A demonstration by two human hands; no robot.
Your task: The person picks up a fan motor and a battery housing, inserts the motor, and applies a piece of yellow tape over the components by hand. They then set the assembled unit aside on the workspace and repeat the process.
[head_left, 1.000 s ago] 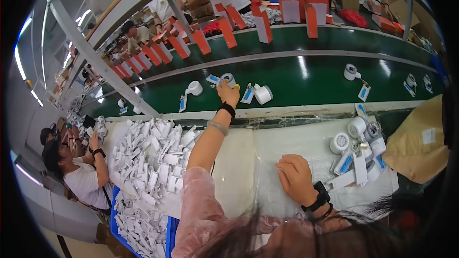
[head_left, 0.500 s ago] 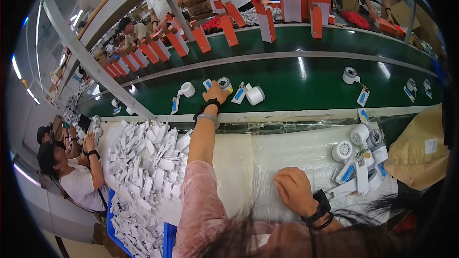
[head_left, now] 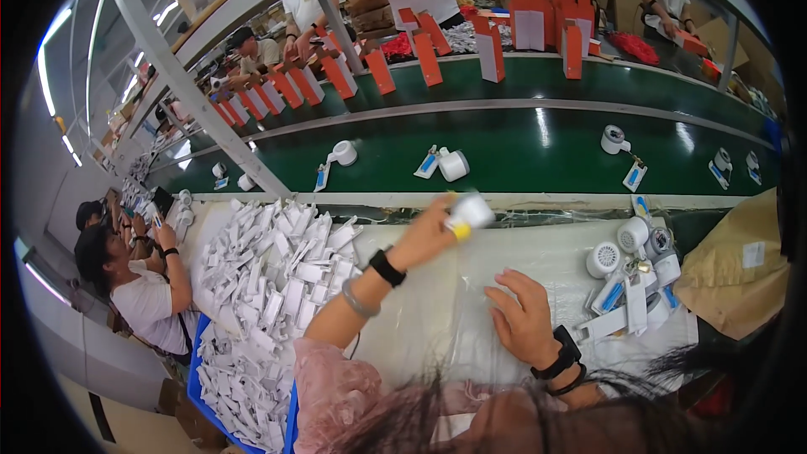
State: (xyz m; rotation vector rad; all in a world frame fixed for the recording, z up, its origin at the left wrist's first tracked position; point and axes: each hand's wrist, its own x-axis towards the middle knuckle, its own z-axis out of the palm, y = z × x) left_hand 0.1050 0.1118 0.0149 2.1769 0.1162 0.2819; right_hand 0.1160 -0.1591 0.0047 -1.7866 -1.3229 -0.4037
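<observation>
My left hand [head_left: 427, 234] is closed on a small white round device [head_left: 474, 211], smeared by motion, just above the near side of the belt. A bit of yellow shows by its fingertips; I cannot tell what it is. My right hand [head_left: 523, 319] hovers over the plastic-covered table [head_left: 420, 311], fingers apart and holding nothing. To its right lies a cluster of white round devices [head_left: 603, 260] with flat white pieces and blue-marked parts. A heap of flat white plastic pieces [head_left: 277, 286] spreads left of my left forearm.
Beyond the table runs a green conveyor belt [head_left: 538, 164] carrying spaced white devices [head_left: 454, 166]. Orange-and-white boxes [head_left: 429, 59] stand along its far side. A metal post [head_left: 193, 88] slants at left. A blue bin [head_left: 195, 382] sits below the heap, a brown bag [head_left: 730, 265] at right. Co-workers [head_left: 134, 294] are nearby.
My left hand has drawn back from the belt toward me and right, lifting a white device off it. My right hand's curled fingers have spread.
</observation>
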